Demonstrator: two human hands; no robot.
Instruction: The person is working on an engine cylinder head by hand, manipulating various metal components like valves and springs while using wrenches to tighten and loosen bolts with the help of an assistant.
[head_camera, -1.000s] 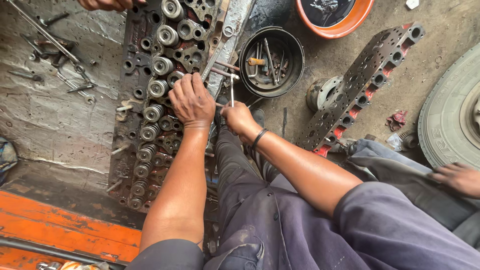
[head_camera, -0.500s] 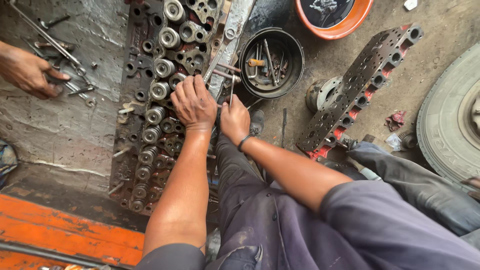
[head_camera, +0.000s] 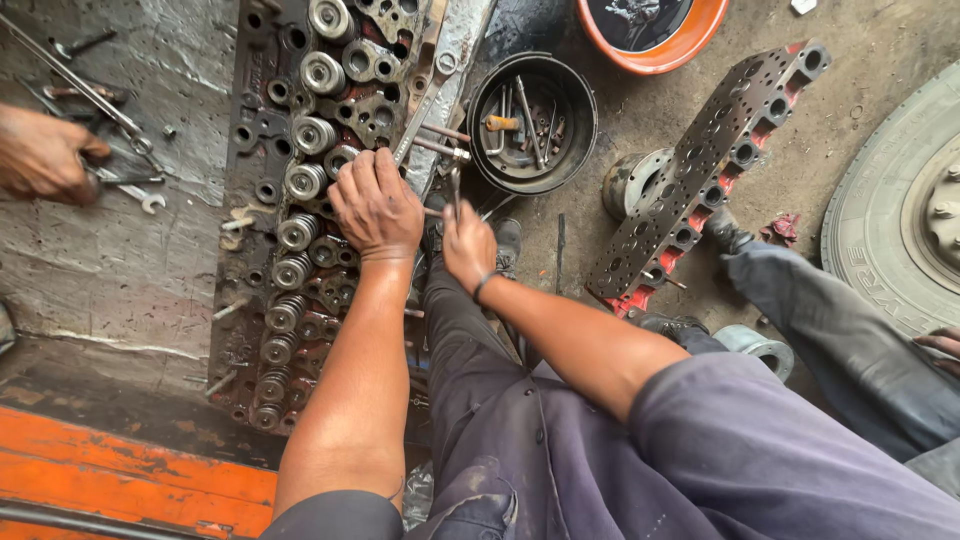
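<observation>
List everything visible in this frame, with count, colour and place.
cylinder head: one, dark grey, left of centre, rows of valve springs on top
round pan: one, black, top centre, holds tools
orange basin: one, top edge, dark liquid inside
head gasket: one, grey and red, right of the pan
tyre: one, grey, right edge
loose wrenches: several, metal, top left
another person's hand: one, left edge, at the wrenches
left hand: on the cylinder head
right hand: gripping a thin metal tool
</observation>
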